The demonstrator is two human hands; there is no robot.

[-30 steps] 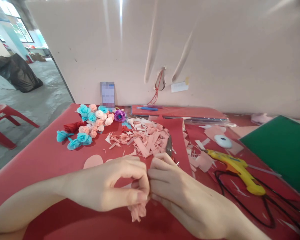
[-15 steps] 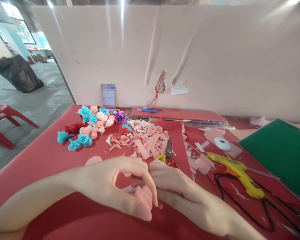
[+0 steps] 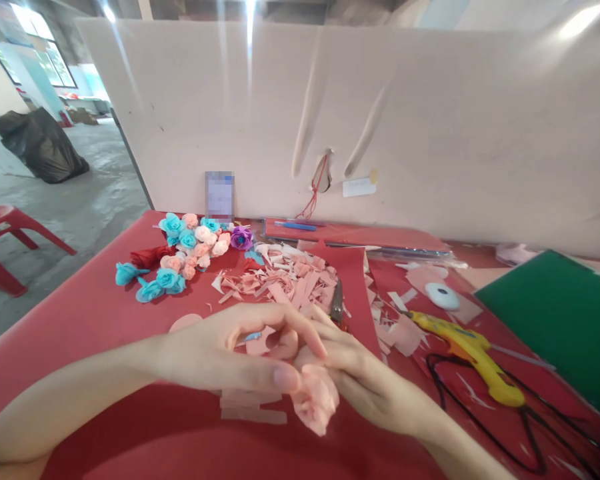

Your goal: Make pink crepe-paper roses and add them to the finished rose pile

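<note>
A small pink paper rose (image 3: 316,400) is between my hands, its petals tipped down toward me. My left hand (image 3: 200,353) holds it with the thumb at its side and the index finger curved over the top. Against the rose's back and right side, my right hand (image 3: 375,380) is closed, with its fingers curled together and partly hidden behind the left fingers. Pale pink paper strips (image 3: 253,408) lie on the red table just below my left hand. Beyond my hands is a pile of pink paper scraps (image 3: 295,277), with pliers (image 3: 337,301) at its right edge.
Finished blue, pink and purple paper flowers (image 3: 187,243) lie at the left back, near a phone (image 3: 220,195) leaning on the white board. At right are a yellow glue gun (image 3: 473,347) with a black cord, a white oval object (image 3: 443,295) and a green sheet (image 3: 555,320).
The rose has turned and moved right and slightly down between my hands, its petals now more exposed. Paper strips show below my left hand. The view has tilted slightly.
</note>
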